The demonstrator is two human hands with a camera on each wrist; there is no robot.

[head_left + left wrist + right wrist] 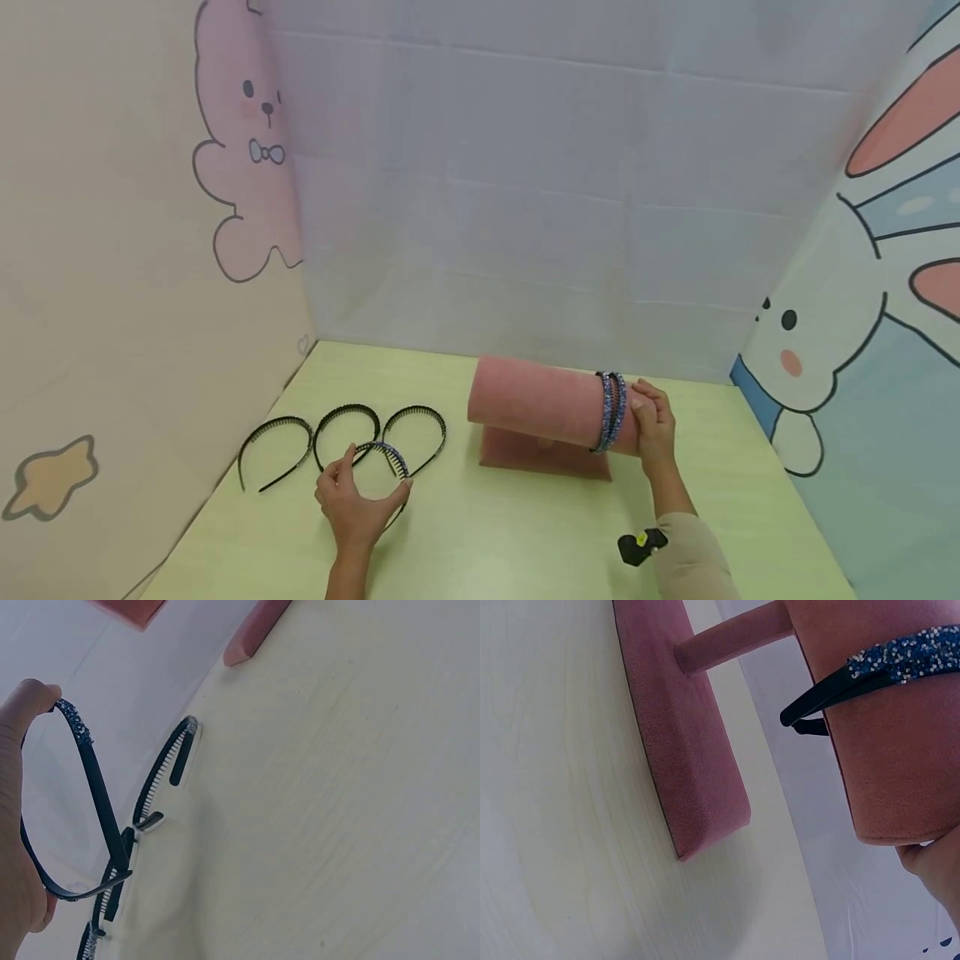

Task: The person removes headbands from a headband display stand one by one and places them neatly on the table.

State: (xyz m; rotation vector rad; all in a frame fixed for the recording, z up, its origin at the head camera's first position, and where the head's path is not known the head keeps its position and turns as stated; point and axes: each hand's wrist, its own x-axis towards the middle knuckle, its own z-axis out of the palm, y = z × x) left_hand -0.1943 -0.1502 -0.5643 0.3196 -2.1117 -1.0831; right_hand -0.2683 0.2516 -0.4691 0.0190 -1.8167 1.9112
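Note:
My left hand point(354, 510) pinches a black toothed headband point(97, 795) between thumb and fingers, above the table. Blue glitter covers part of that band. With its fingers around the right end of a pink velvet headband stand point(532, 402), my right hand point(657, 429) steadies the padded cylinder. Near that hand, blue glittery headbands point(606, 412) sit side by side around the cylinder. The right wrist view shows their dark tips point(802, 709) hanging below it. Part of the right hand is hidden behind the cylinder's end there.
Three more black headbands lie on the pale table point(465, 533) at the left: a left one point(277, 420), a middle one point(351, 407) and a right one point(443, 429). The stand's flat base point(682, 750) rests on the table. Cloth walls point(480, 208) enclose the table's back and sides.

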